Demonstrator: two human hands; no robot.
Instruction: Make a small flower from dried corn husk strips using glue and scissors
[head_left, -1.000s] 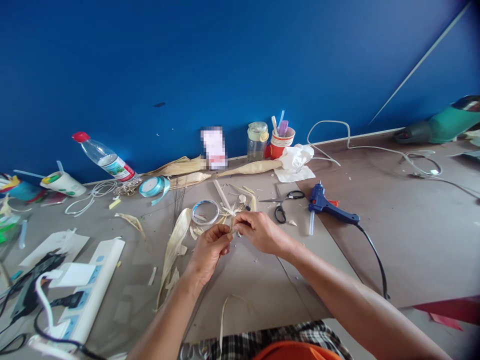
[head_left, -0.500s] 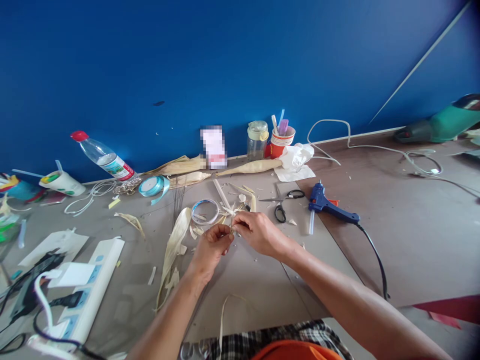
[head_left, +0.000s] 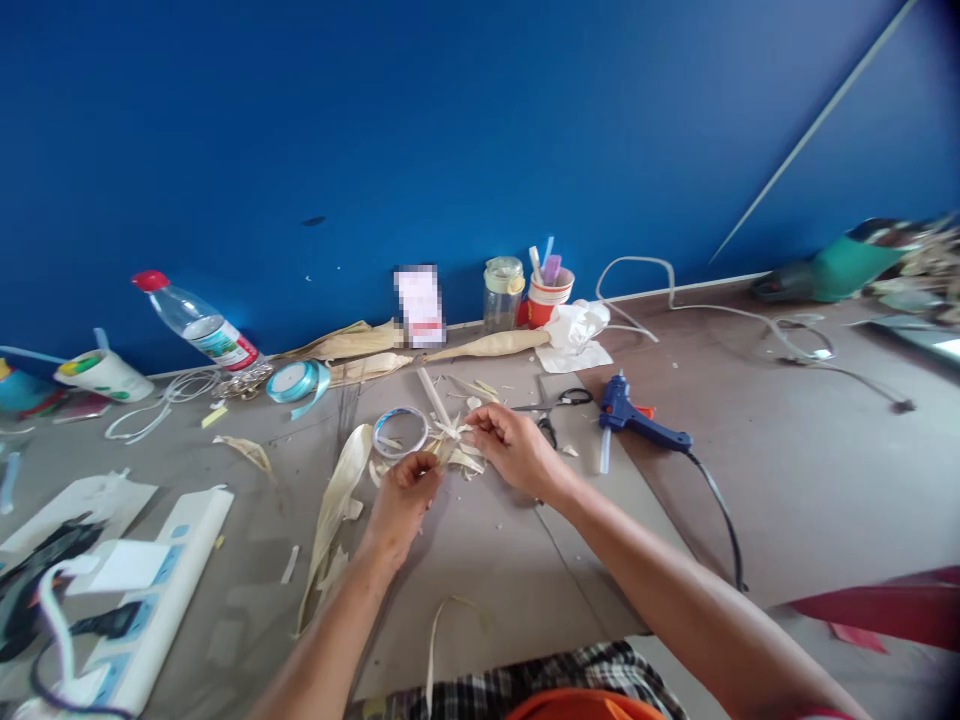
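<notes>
Between my hands is a small pale corn-husk piece (head_left: 451, 432) with several pointed ends spreading out, like a little flower. My left hand (head_left: 403, 503) pinches a thin end of it low on the left. On the right, the fingertips of my right hand (head_left: 516, 447) are closed on one of its tips. Exactly where each fingertip grips is too small to make out. A glue stick (head_left: 433, 392) lies just behind the piece. Left of it rests a roll of tape (head_left: 401, 432). Husk scraps (head_left: 471, 460) lie under and around my fingers.
A blue glue gun (head_left: 641, 425) and black scissors (head_left: 551, 405) lie to the right. A long husk strip (head_left: 337, 510) and a white power strip (head_left: 169, 600) are on the left. At the wall stand a bottle (head_left: 214, 335), a glass jar (head_left: 503, 297) and paper cups (head_left: 550, 300).
My hands have moved apart, and the husk piece now shows more plainly between them. The whole view has shifted slightly, so the table things sit further left.
</notes>
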